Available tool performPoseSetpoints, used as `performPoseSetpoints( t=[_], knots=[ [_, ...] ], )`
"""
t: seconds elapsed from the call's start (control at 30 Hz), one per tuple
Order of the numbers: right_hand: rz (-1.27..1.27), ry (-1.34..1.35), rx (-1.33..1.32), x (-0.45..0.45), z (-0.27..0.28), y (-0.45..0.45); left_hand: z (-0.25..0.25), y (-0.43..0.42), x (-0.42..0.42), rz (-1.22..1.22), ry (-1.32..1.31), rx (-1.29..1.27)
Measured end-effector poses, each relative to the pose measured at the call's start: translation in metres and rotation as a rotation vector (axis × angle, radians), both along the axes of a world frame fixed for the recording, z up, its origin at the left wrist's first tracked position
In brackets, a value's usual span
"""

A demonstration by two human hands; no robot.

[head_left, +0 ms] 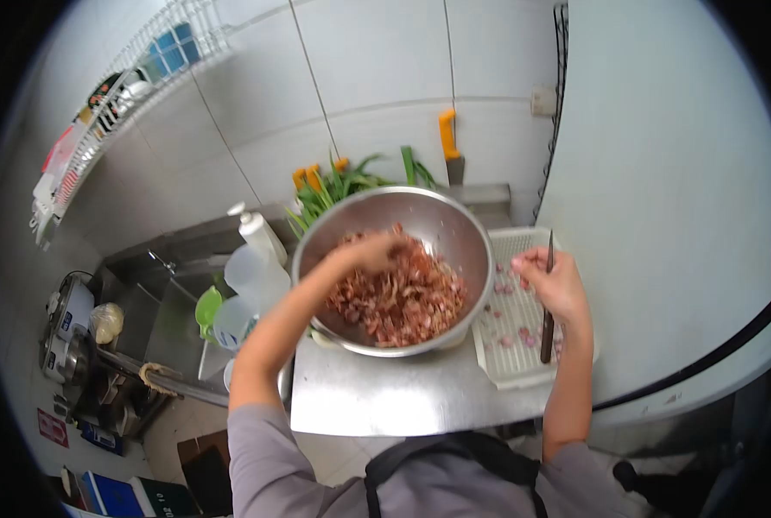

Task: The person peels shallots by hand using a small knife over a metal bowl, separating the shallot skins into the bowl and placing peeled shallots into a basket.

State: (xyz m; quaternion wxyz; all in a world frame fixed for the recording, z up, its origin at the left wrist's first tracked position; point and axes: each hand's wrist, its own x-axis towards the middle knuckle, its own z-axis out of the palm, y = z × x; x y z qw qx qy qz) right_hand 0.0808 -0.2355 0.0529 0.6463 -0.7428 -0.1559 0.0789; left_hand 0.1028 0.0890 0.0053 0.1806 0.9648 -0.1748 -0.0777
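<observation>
A large steel bowl (476,298) stands on the counter, holding a reddish-brown mixture of chopped pieces (394,302) that looks like meat. My left hand (377,252) reaches into it from the left; its fingers are blurred and partly sunk in the mixture. To the right of the bowl, my right hand (558,285) is over a white perforated tray (499,367), thumb and fingertips pinched together. What they pinch, if anything, is too small to make out. A knife with a dark handle (547,338) lies lengthwise over the tray, partly hidden by this hand; whether they touch is unclear. Pinkish scraps (523,333) dot the tray.
Green leafy stalks (320,198) and orange-handled knives (448,138) are behind the bowl. Left of it stand a white pump bottle (260,231), plastic containers (256,276) and a sink (174,306). A wire rack (135,95) hangs on the wall. A pale panel (662,173) bounds the right side.
</observation>
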Motion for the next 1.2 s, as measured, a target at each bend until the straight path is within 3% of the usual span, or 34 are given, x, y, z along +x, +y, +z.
performPoseSetpoints(
  t=[0.03,0.1,0.17,0.2,0.3,0.43,0.57,0.77,0.87,0.97,1.07,1.2],
  knots=[
    [-0.002,0.003,-0.010,-0.001,-0.002,-0.001,0.003,0.008,0.010,-0.053,0.010,-0.195],
    [0.003,-0.016,-0.017,0.000,-0.004,-0.001,0.036,-0.007,-0.004,0.265,0.117,-0.485],
    [0.023,-0.021,-0.049,-0.004,-0.007,-0.001,0.046,0.008,0.005,0.330,0.193,-0.352],
    [0.032,-0.034,-0.067,-0.003,-0.009,-0.001,0.044,0.016,0.006,0.291,-0.022,-0.037],
    [0.077,-0.049,-0.193,-0.004,-0.012,-0.002,0.026,0.034,0.000,0.146,0.090,0.285],
    [0.195,-0.069,-0.267,-0.010,-0.010,0.006,-0.029,0.033,-0.014,0.146,0.320,0.405],
    [0.222,-0.067,-0.244,-0.010,-0.012,0.013,-0.052,0.015,-0.031,0.085,0.097,0.729],
    [0.211,-0.131,-0.267,-0.012,-0.005,0.023,-0.057,0.014,-0.036,-0.050,-0.018,0.815],
    [0.147,-0.196,-0.236,-0.006,-0.005,0.024,-0.016,0.014,-0.036,0.166,-0.011,0.332],
    [0.113,-0.162,-0.229,-0.007,0.005,0.029,0.007,0.015,-0.036,0.408,0.026,-0.659],
    [0.150,-0.161,-0.245,-0.008,0.010,0.046,0.026,-0.015,-0.058,0.406,0.077,-1.265],
    [0.212,-0.327,-0.218,-0.004,-0.024,0.078,0.034,-0.052,-0.079,0.468,-0.032,-1.521]
  ],
)
